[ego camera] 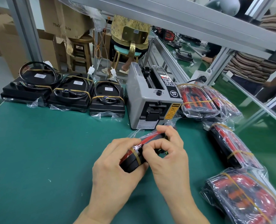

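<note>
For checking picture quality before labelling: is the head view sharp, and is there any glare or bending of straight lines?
Head view: the left hand, the right hand and the bagged red-and-black part they hold are sharp; glare streaks the plastic bags at right; the frame upright leans, likely wide-angle distortion; the striped-shirt person looks softer; lighting is even, shadows faint.

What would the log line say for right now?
left hand: grips bagged red-black part | right hand: pinches part near rubber band | surface: green mat
</note>
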`<action>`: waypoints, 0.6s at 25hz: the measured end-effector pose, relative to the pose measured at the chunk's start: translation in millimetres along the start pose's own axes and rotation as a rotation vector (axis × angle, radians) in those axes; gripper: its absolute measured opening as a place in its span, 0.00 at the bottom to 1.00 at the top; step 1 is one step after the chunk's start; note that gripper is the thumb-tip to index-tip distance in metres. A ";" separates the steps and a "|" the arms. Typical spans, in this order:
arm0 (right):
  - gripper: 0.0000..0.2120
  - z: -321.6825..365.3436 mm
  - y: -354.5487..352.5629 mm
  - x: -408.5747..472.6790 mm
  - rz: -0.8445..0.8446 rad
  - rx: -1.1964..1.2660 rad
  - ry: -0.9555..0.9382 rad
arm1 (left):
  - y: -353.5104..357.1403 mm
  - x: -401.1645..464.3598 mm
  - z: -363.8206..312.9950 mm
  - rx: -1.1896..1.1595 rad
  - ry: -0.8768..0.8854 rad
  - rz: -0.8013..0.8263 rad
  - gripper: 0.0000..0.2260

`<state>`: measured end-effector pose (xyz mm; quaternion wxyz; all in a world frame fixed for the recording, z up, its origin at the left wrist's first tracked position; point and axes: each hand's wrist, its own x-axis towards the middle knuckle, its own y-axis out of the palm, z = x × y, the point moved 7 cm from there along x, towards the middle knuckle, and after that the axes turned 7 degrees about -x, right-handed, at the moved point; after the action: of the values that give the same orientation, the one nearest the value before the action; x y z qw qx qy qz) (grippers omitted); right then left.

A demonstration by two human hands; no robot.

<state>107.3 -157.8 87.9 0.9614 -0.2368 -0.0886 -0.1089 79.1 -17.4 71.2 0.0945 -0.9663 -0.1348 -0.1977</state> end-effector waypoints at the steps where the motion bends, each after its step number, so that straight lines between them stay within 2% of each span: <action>1: 0.10 -0.9 -0.3 -0.5 -0.013 -0.005 0.009 | -0.1 -0.2 -0.7 -0.002 0.005 -0.003 0.22; 10: 0.08 2.2 0.6 -3.3 -0.069 -0.046 0.018 | 0.6 -0.4 -2.4 0.002 0.014 -0.014 0.18; 15: 0.13 -3.1 3.1 -2.9 -0.087 0.047 0.011 | 1.4 -1.2 -2.0 0.009 0.036 -0.028 0.17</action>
<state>105.7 -156.1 83.2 0.9615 -0.2094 -0.0963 -0.1498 77.7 -19.4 72.4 0.0983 -0.9602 -0.1477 -0.2160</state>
